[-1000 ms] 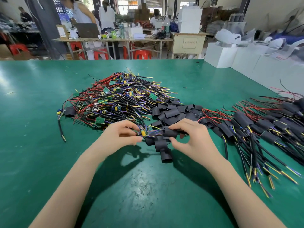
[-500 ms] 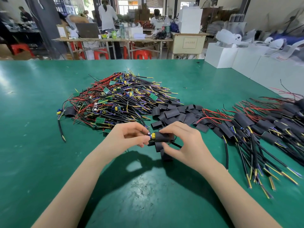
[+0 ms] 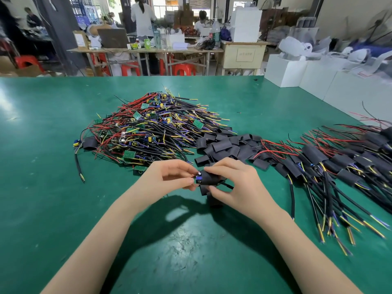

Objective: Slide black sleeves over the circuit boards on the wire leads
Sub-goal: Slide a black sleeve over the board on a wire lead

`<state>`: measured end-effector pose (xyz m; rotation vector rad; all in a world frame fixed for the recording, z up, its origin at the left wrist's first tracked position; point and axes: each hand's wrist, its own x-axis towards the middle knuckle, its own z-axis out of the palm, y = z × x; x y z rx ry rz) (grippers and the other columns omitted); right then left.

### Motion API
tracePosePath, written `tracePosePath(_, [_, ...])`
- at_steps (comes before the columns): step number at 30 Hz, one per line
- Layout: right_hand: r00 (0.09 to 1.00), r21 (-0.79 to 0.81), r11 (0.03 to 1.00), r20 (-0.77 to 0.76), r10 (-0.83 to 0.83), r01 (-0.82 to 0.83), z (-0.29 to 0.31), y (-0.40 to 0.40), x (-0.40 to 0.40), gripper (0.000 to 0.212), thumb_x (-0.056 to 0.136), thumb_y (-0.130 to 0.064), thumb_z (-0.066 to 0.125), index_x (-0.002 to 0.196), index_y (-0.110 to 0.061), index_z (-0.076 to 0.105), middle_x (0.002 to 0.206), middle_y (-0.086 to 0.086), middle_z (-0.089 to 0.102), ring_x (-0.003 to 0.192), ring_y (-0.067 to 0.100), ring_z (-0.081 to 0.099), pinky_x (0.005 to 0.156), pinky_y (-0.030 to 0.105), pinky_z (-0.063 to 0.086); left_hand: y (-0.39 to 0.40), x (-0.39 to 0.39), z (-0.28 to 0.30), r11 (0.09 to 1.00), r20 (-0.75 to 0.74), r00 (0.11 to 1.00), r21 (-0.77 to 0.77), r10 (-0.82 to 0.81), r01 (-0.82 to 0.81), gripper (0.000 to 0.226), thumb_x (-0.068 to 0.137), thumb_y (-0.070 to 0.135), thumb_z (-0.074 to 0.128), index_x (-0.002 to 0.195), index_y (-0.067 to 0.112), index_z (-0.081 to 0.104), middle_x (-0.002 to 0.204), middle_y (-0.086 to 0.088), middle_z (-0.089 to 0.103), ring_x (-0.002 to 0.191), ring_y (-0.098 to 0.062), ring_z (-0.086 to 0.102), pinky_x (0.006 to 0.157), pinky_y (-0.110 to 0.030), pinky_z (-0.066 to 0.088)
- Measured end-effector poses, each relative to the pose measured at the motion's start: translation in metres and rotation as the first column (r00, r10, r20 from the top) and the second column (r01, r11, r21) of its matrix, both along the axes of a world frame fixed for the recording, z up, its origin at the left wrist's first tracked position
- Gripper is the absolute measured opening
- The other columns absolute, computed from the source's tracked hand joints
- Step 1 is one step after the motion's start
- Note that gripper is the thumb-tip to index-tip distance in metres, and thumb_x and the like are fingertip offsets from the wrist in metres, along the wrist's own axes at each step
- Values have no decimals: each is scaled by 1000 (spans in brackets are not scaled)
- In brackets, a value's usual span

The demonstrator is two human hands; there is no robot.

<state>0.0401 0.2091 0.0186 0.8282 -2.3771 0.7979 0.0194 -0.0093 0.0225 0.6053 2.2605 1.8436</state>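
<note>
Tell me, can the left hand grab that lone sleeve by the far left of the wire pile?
Probably not yet: the left hand is busy pinching a lead, though nothing blocks the way to the sleeve.

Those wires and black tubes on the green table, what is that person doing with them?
The person is dressing small circuit boards in black sleeves. The right hand holds a black sleeve while the left hand pinches the board's end, where a blue part peeks out. Bare boards wait in the tangled pile, loose sleeves lie in the middle, and finished ones lie on the right.
</note>
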Motion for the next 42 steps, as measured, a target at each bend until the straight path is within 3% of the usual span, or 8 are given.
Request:
tracePosePath(11, [999,30,999,-25,-33,34,-3,-3,1,32,65,-11,85,97,-12,76,88,0,69,76,20,64,68,31,52,2,-1,-8,996,-69,998,-85,5,-11,9,84,2,71,90,8,68,77,-8,76,74,-20,73,74,-21,55])
tracePosePath(18, [986,-16,998,158,-59,62,4,-2,2,31,65,-24,84,94,-25,78,79,-9,67,70,3,58,69,24,46,3,0,-3,994,-164,986,-109,-11,-8,9,83,-2,71,88,5,69,76,-7,75,72,-20,73,71,-21,54])
tracePosePath(23, [968,-99,991,243,-68,95,8,-2,1,32,61,-24,88,92,-27,78,69,-9,63,64,7,55,62,16,41,3,2,-1,996,-224,975,-85,-11,-8,13,83,-8,68,87,4,71,77,-9,74,74,-25,72,74,-25,55])
tracePosePath(28, [961,-88,993,272,-49,76,5,-10,4,34,61,-19,87,93,-23,78,78,-2,68,66,8,57,64,18,44,6,1,-5,981,-278,961,-183,10,-63,19,77,-8,72,81,11,73,71,-1,74,69,-12,71,72,-18,52])
tracePosePath(34, [967,-55,994,245,-74,90,4,-14,5,31,63,-22,85,93,-25,77,77,-2,67,65,8,55,64,28,47,6,0,-6,986,-141,986,-125,90,-108,13,81,-6,70,80,7,71,69,-7,74,66,-19,73,67,-23,57])
tracePosePath(39, [971,-68,989,210,-115,131,1,-20,7,26,64,-22,83,89,-24,78,67,-1,62,60,8,51,60,32,47,12,1,-5,975,244,947,26,209,-222,10,81,-10,68,77,-1,69,66,-16,70,56,-18,69,54,-21,54])
tracePosePath(42, [968,-90,981,204,-149,170,0,-20,6,26,61,-23,85,86,-24,78,65,-2,62,58,6,50,58,29,47,11,1,-4,968,333,921,73,202,-239,14,82,-10,67,75,2,70,68,-16,70,60,-21,70,57,-24,56])
